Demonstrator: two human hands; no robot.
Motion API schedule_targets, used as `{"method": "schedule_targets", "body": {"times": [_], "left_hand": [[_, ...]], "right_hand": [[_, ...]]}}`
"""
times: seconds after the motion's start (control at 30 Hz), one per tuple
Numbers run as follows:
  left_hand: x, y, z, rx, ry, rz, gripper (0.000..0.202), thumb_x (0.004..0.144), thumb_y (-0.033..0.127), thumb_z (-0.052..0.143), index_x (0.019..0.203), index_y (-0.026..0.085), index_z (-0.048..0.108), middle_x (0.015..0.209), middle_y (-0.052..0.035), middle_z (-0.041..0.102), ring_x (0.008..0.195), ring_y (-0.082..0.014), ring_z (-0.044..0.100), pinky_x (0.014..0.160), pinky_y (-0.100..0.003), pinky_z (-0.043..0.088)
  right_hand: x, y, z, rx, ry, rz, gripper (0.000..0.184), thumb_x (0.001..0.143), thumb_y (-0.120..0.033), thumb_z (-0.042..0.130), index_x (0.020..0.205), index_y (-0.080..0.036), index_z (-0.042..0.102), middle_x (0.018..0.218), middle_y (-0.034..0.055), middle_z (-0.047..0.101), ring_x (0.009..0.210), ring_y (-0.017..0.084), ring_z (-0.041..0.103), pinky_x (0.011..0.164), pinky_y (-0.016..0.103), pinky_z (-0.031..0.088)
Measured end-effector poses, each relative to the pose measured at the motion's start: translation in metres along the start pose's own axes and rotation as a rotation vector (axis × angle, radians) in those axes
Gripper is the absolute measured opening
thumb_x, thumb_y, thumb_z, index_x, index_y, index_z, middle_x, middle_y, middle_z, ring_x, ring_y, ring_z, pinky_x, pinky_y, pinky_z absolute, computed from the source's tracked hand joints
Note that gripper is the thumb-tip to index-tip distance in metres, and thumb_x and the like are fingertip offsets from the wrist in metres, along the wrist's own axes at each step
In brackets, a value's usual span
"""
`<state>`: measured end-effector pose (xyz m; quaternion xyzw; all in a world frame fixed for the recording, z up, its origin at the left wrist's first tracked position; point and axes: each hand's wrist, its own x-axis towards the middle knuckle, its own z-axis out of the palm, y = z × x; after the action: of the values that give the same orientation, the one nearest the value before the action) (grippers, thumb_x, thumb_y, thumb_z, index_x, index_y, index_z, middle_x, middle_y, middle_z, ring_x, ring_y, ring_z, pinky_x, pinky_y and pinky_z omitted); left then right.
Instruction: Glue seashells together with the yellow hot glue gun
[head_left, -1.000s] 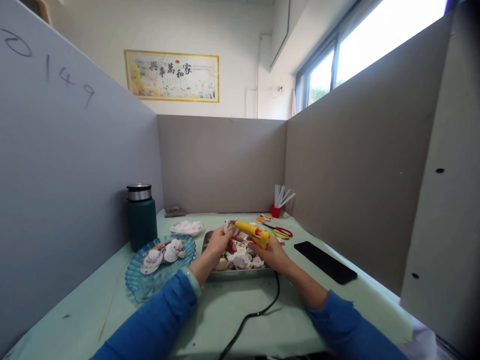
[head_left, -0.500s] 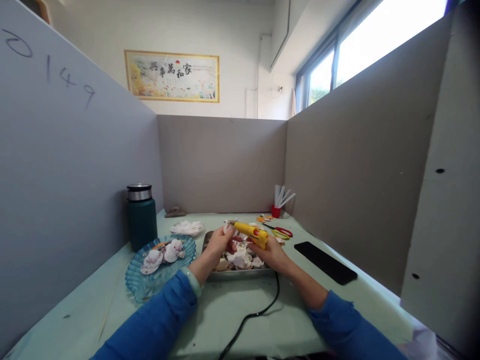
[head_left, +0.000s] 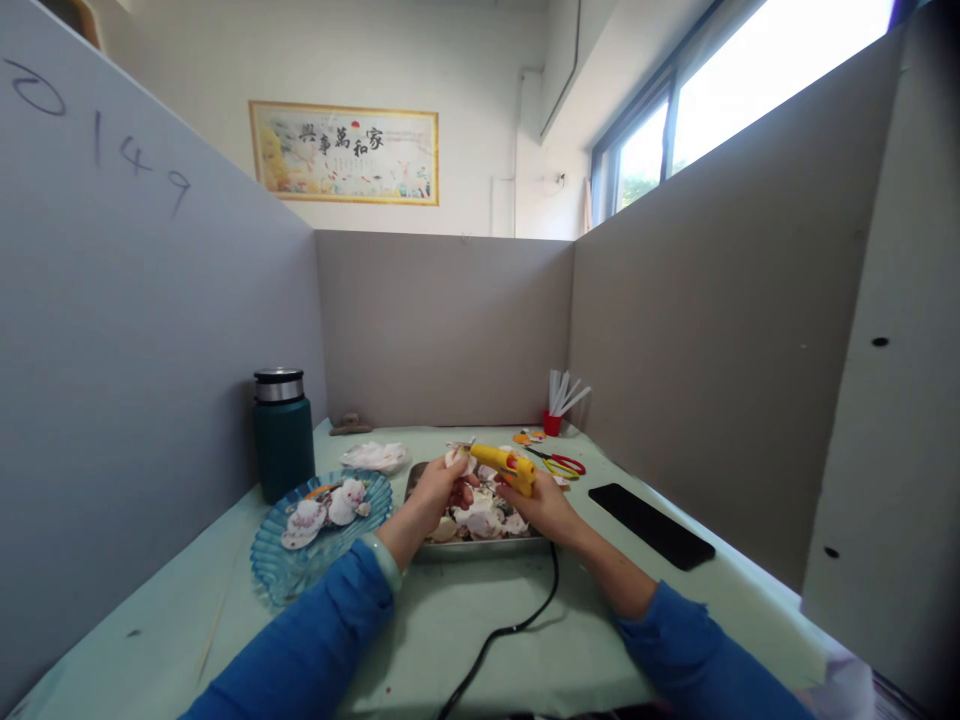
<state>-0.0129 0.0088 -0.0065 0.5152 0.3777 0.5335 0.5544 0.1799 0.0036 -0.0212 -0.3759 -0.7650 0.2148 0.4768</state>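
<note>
Head view: I have the right hand [head_left: 547,510] clamped around the grip of a yellow glue gun [head_left: 499,462], while the left hand [head_left: 442,485] pinches a small white piece [head_left: 459,459] between thumb and fingers. The gun's nozzle points left and slightly up in the picture, its long axis running from lower right to upper left; the tip sits at the white piece, though I cannot tell whether they touch. Both are held above a metal tray [head_left: 480,546] heaped with pale shells [head_left: 480,518]. A black cord [head_left: 517,628] curves from beneath the right hand toward the near table edge. Left of the tray, a blue fluted plate [head_left: 270,560] carries white shell pieces [head_left: 306,523], with a green bottle [head_left: 283,440] upright behind it. To the right I see scissors [head_left: 576,465], a red cup [head_left: 552,425] of white sticks [head_left: 556,390] and a black phone-like slab [head_left: 651,523]. Handwriting on the left panel [head_left: 165,330] reads 149 after a loop, perhaps 0. On the wall, a gold-edged banner [head_left: 345,150] shows 興事萬和家 from left to right; its smaller lines are illegible to me.
</note>
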Motion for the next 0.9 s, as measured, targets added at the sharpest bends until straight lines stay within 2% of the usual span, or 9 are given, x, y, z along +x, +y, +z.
{"method": "schedule_targets", "body": {"times": [0.17,0.47,0.77,0.9], "left_hand": [[0.002,-0.0017,-0.0013,-0.021,0.01,-0.011,0.032,0.081,0.044,0.065,0.084,0.016,0.049,0.064,-0.0002,0.063,0.038,-0.0077,0.052,0.038,-0.02,0.039],[-0.0018,0.0022,0.0,0.034,-0.015,-0.018,0.042,0.067,0.049,0.074,0.079,0.015,0.053,0.054,0.0015,0.059,0.038,-0.0076,0.05,0.041,-0.02,0.035],[-0.0018,0.0016,-0.0005,0.042,-0.023,-0.007,0.04,0.069,0.05,0.071,0.079,0.015,0.054,0.047,0.0021,0.055,0.038,-0.0085,0.049,0.042,-0.02,0.035],[-0.0026,0.0019,-0.0001,0.019,-0.005,0.019,0.044,0.066,0.052,0.074,0.078,0.015,0.053,0.051,0.0016,0.058,0.038,-0.0081,0.05,0.04,-0.02,0.035]], "right_hand": [[0.0003,-0.0006,-0.0008,-0.015,-0.001,0.007,0.03,0.079,-0.039,0.061,0.089,-0.012,0.069,0.077,0.0038,0.066,0.068,0.016,0.059,0.063,0.025,0.047],[0.0005,-0.0031,-0.0016,-0.017,-0.022,0.013,0.029,0.078,-0.038,0.061,0.089,-0.013,0.07,0.077,0.004,0.067,0.068,0.017,0.059,0.063,0.027,0.047],[0.0,-0.0035,-0.0018,-0.001,-0.043,0.002,0.028,0.078,-0.037,0.061,0.09,-0.012,0.068,0.076,0.0036,0.065,0.068,0.016,0.058,0.062,0.026,0.046],[0.0004,-0.0033,-0.0017,-0.014,-0.04,0.0,0.028,0.078,-0.036,0.062,0.09,-0.013,0.069,0.077,0.0037,0.066,0.068,0.016,0.058,0.063,0.026,0.046]]}}
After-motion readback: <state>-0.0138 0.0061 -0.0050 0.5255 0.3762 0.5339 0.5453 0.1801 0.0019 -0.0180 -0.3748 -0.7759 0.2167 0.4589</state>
